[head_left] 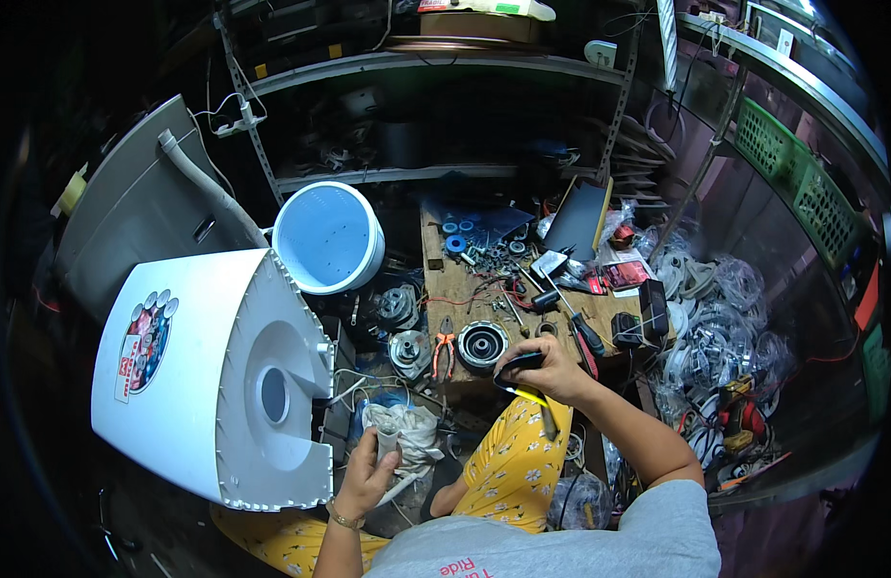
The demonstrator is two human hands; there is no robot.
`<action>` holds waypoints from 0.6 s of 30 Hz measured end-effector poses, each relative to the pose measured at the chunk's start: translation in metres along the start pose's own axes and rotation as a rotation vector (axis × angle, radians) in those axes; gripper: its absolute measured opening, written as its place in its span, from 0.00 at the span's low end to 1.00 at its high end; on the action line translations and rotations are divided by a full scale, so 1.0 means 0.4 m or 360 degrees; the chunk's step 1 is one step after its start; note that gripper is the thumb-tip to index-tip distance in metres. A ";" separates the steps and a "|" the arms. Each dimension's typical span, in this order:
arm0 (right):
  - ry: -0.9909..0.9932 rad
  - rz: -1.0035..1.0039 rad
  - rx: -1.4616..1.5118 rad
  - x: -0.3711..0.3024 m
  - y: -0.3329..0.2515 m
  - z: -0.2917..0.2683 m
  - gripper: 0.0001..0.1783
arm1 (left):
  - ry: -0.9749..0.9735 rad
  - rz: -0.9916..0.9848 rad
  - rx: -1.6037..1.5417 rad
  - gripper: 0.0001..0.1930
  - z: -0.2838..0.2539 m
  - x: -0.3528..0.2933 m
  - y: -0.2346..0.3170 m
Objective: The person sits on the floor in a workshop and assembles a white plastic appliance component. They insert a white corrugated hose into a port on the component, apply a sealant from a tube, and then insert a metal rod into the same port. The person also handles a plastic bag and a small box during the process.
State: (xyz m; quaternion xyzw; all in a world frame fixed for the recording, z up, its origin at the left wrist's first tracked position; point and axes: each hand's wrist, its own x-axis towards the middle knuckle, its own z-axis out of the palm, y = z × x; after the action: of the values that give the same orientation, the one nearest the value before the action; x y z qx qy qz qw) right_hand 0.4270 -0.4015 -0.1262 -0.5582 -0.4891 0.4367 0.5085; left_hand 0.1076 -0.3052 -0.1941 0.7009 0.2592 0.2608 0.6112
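**Parts Apart, Hands Full**

The left hand (pixel 370 472) grips a pale tube (pixel 388 440), left of the wooden bench (pixel 444 289) and nearer. The right hand (pixel 553 371) grips a dark tool (pixel 524 361) by its near edge. Left of the bench, the white shell (pixel 181 356) looks opened; the round part (pixel 482 347) on it seems not yet fitted.

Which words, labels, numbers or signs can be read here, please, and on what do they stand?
I leave wording uncopied; print shows here:
Grey shirt: pink lettering.
White housing: red-and-white label, mostly too small to read.
Red packet: too blurred.
Pale package, top: too small.
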 end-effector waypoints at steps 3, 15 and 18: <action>0.0049 -0.0032 -0.0095 -0.002 -0.015 0.014 0.07 | -0.0031 0.0023 0.0006 0.15 -0.002 -0.001 -0.011; -0.0138 -0.0110 -0.0194 -0.002 -0.016 0.035 0.07 | -0.0031 0.0117 0.0154 0.12 0.032 0.032 0.015; -0.0218 -0.0198 -0.0501 -0.006 -0.038 0.043 0.08 | -0.0085 0.0208 0.0328 0.13 0.047 0.044 0.021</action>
State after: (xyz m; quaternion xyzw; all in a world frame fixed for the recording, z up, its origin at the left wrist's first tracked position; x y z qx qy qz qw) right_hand 0.4084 -0.4014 -0.1128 -0.5686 -0.6184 0.3593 0.4064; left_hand 0.1336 -0.3079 -0.1871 0.7822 0.2221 0.2531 0.5243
